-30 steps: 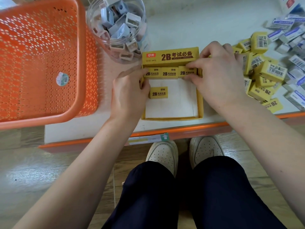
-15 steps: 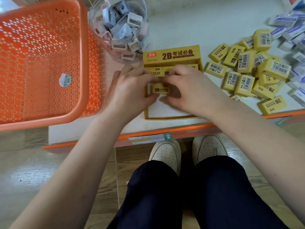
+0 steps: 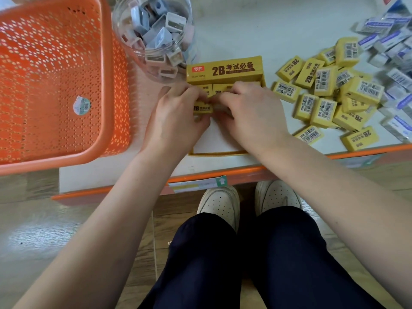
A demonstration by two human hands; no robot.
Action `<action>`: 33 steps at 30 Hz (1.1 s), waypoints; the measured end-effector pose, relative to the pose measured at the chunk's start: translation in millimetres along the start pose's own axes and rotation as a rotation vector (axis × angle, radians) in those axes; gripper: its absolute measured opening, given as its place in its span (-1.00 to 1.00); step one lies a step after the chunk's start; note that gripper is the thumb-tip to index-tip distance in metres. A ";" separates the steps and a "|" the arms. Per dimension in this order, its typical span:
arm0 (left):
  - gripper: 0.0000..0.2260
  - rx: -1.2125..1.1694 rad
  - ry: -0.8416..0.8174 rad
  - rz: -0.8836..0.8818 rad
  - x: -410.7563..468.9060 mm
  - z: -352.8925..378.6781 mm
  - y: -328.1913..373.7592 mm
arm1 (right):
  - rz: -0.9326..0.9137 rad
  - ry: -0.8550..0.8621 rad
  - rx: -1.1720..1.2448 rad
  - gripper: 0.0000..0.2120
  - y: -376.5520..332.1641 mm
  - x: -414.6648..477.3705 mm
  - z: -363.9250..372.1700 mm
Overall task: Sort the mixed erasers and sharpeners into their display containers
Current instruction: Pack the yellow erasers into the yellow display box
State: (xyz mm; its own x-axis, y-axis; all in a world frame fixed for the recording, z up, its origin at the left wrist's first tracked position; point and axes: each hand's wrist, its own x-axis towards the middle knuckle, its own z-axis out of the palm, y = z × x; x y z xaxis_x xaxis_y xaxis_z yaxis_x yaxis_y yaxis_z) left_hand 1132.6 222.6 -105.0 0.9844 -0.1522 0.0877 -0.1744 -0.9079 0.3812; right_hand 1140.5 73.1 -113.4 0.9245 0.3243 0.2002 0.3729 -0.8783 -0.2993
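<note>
The fingers point(image 3: 192, 93) of our left hand point(image 3: 176, 118) and its thumb are curled round a small yellow paper-sleeved 2B eraser point(image 3: 202, 108), pinching it by its long sides inside the open yellow cardboard display box point(image 3: 224, 70), near the box's left wall. The fingers point(image 3: 225, 101) of our right hand point(image 3: 253, 112) are bent down at the eraser's right end, and we cannot tell whether they grip it or only steady it. We judge the step to be starting a second row in front of the row of like erasers point(image 3: 206, 88) along the back wall. To do it well, we keep the printed face up and press the eraser flush to that row and into the left corner. Only then do we reach for the loose heap of yellow erasers point(image 3: 323, 101) on the white table point(image 3: 256, 30) to our right
</note>
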 end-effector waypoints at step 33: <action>-0.76 0.116 -0.037 0.396 55.2 41.4 99.5 | 0.391 -0.139 -0.056 -0.67 99.2 -12.7 -76.2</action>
State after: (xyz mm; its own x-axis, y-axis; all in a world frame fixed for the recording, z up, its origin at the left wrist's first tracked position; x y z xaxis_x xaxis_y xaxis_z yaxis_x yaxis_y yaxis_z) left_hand 1170.5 107.7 -100.3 0.8421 -0.5109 0.1727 -0.5385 -0.8138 0.2186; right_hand 1159.7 -44.9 -74.6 0.9989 0.0037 -0.0478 -0.0096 -0.9613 -0.2753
